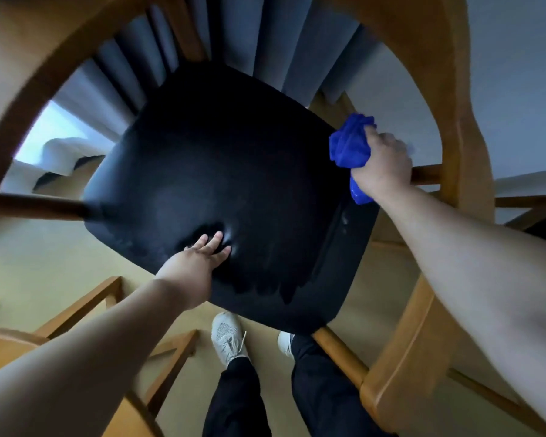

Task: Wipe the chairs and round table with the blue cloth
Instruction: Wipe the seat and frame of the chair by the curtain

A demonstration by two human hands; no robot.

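Down at your feet: white shoes (229,337) and dark trousers (237,402) stand on the tan floor (44,263), toes by the front edge of the chair.
Your left hand (202,257): it lies flat with the fingers straight and spread, grasping nothing, and presses on the front part of the black seat (218,159). The padding dimples at your fingertips.
Black seat: padded, and turned cornerwise to you.
Your right hand (382,162): the fingers are clenched round the blue cloth (349,146), at the seat's right edge and over the side rail (426,175).
Blue cloth: bunched up, with most of it bulging out past your fingers and a tail hanging below your wrist. You cannot tell whether it touches the seat or the wood.
Armrest (460,121): light wood, curving round the right side just beyond your right hand.
Second chair (82,307): its wooden legs and rails show at lower left, beside your left forearm.
Curtain (281,42): grey and pleated, beyond the chair's back.
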